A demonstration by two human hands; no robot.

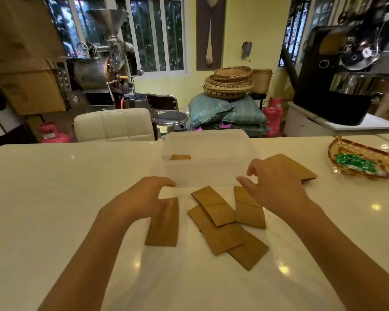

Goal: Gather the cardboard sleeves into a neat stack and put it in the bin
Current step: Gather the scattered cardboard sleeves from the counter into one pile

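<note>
While both forearms reach in from the bottom of the view, the left hand (144,197) hangs palm down with fingers curled loosely, thumb stretched toward twelve o'clock, its fingertips on the far end of a lone cardboard sleeve (163,223), touching it without closing round it. Over at three o'clock from it, the right hand (276,187) hovers open, fingers spread and bent, gripping nothing, above the far end of another sleeve (249,211). Between the hands lies the loose pile of sleeves (225,230), flat and overlapping, fanned toward five o'clock. Beyond the right hand, at two o'clock, more sleeves (292,167) lie stacked flat on the white table (54,198). Straight ahead at twelve o'clock stands the translucent bin (208,153), its near wall just past the fingertips, with one sleeve (180,157) showing inside at its left side. Plenty of bare tabletop at nine o'clock and down toward six. Off at three o'clock near the table's right edge sits a woven tray (366,153) holding a green packet (355,163), well apart from the work.
</note>
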